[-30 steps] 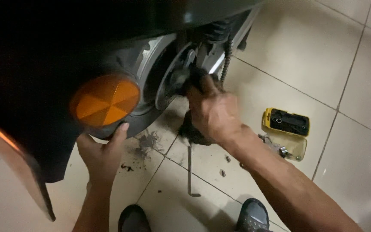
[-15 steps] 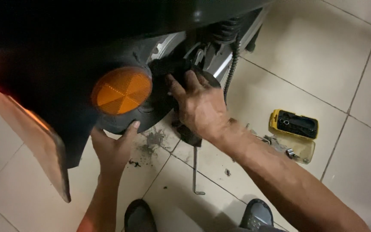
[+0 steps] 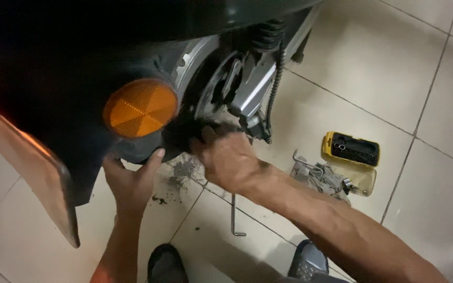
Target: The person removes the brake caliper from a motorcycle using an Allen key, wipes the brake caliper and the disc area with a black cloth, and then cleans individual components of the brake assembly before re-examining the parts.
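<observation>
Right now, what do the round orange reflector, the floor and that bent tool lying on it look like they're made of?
The reflector looks like moulded plastic: translucent orange, faceted, glossy. The floor looks like glazed ceramic tile: pale, smooth squares with dark grout lines and a faint sheen. The L-shaped tool by the right hand seems bare metal, thin and grey; its finish is too small to tell.
</observation>
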